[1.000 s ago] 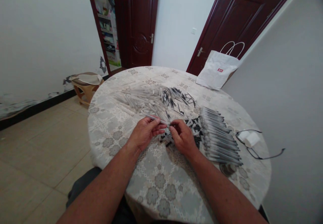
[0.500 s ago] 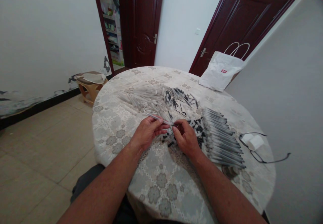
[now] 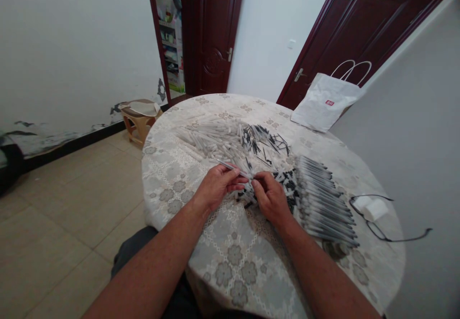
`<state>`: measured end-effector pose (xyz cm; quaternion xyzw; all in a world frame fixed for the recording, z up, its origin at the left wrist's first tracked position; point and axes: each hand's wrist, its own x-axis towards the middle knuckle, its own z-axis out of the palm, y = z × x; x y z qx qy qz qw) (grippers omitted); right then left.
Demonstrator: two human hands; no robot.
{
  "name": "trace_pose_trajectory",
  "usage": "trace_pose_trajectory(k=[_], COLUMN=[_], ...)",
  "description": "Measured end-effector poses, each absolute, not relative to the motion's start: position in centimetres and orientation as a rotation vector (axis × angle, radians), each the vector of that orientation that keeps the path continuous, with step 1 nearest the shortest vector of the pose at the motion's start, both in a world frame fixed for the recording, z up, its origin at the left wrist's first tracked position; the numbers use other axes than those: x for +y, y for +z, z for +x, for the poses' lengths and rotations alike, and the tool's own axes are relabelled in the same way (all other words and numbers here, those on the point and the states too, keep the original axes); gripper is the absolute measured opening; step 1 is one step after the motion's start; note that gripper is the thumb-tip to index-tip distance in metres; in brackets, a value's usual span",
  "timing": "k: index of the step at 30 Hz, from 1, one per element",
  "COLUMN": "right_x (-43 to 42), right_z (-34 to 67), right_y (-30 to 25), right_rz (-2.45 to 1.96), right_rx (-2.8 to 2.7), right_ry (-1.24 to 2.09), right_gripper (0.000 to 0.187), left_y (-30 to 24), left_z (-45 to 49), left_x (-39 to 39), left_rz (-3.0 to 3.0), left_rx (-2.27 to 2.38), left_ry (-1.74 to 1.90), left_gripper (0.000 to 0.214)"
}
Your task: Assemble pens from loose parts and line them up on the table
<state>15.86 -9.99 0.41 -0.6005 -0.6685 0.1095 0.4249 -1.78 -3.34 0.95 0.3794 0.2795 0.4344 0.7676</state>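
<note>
A slim clear pen barrel [image 3: 225,164] lies slantwise in my left hand [image 3: 215,186], pinched between thumb and fingers. My right hand [image 3: 270,197] closes on its near end with thumb and forefinger; the small part between those fingertips is hidden. Under and beside my right hand is a heap of small black and whitish pieces, like pen caps or tips [image 3: 290,185]. Beyond my hands lies a loose pile of translucent pen barrels [image 3: 219,139], with thin black-tipped refills [image 3: 257,137] to its right. A neat row of pens [image 3: 325,204] lies right of my right hand.
A patterned cloth covers the round table [image 3: 235,261]. Glasses [image 3: 383,237] and a white folded tissue or packet [image 3: 373,210] lie at the right edge. A white paper bag [image 3: 319,103] stands at the back right. A stool [image 3: 138,118] is left, by the wall.
The whole view has shifted, so everything sits a little further right. Both hands keep nearly the same hold on the pen barrel.
</note>
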Motion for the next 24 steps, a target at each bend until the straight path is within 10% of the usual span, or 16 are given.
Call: trace_pose_trajectory(k=[24], right_x=[-9.96], right_z=[15.85], right_y=[0.34], right_rz=[-1.487], right_rx=[-1.718], right_ry=[0.296], right_gripper=[0.020], left_y=[0.79], left_z=[-1.73], left_x=[-3.26], left_rz=[0.928], left_rx=[0.622], left_ry=[0.919], left_gripper=[0.025])
